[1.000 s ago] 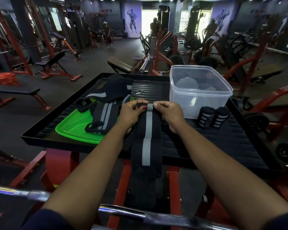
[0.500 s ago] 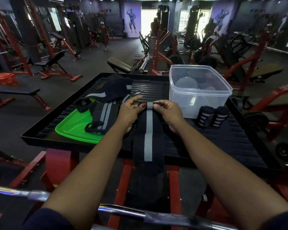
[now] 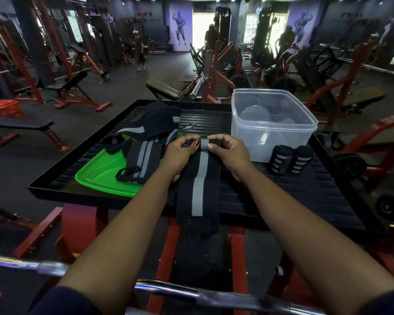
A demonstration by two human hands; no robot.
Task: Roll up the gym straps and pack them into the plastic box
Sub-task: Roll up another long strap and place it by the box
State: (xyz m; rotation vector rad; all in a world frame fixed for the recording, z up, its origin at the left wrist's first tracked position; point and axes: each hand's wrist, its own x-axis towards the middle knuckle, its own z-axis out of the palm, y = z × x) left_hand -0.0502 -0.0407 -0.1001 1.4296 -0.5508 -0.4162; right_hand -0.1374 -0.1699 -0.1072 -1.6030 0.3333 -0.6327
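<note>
Head view, centre frame: left hand [image 3: 179,153] and right hand [image 3: 229,153] pinch the far end of the strap [image 3: 199,178], whose tail hangs over the tray's [image 3: 316,189] near edge. An uneven first fold could skew the roll; the plastic box [image 3: 273,133] stands upper right.

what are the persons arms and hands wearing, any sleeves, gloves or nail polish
Both forearms are bare, with no gloves, and no watch or bracelet shows. Dark navy sleeves are pushed up and appear only at the bottom edge of the view. The left hand has a thumbnail painted glossy red. The right hand shows a thumbnail that looks pale and unpainted. No rings can be made out.
</note>
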